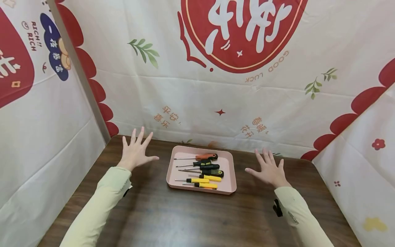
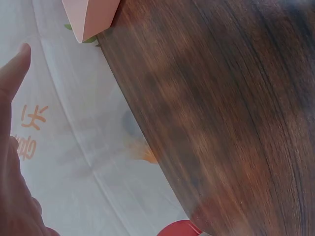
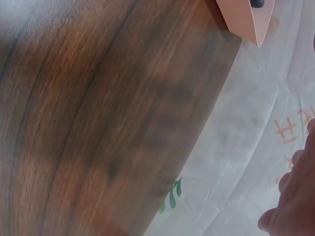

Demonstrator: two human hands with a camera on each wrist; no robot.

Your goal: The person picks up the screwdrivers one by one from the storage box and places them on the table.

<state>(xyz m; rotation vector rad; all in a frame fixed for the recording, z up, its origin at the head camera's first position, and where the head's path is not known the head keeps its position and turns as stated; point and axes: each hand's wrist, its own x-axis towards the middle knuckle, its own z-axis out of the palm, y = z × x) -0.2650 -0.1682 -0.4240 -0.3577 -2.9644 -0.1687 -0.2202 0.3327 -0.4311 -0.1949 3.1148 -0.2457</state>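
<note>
The bare left hand (image 1: pixel 135 153) is spreading its fingers wide apart, holding nothing; the bare right hand (image 1: pixel 269 170) is doing likewise. Between them, a shallow pink rectangular tray (image 1: pixel 227 171) is holding seven screwdrivers (image 1: pixel 213 173) with orange-red, dark and yellow handles. Beyond both hands, the white printed fabric backdrop (image 1: pixel 200 92) is showing "GOOD LUCK"; left of the left hand, a white side cloth (image 1: pixel 40 137) is showing "RICH!! RICH" and "一夜暴富".

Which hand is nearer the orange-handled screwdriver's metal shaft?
Left. The left hand is left of the pink tray, on the side the metal shaft points to; the right hand is right of it, beyond the orange handle.
</note>
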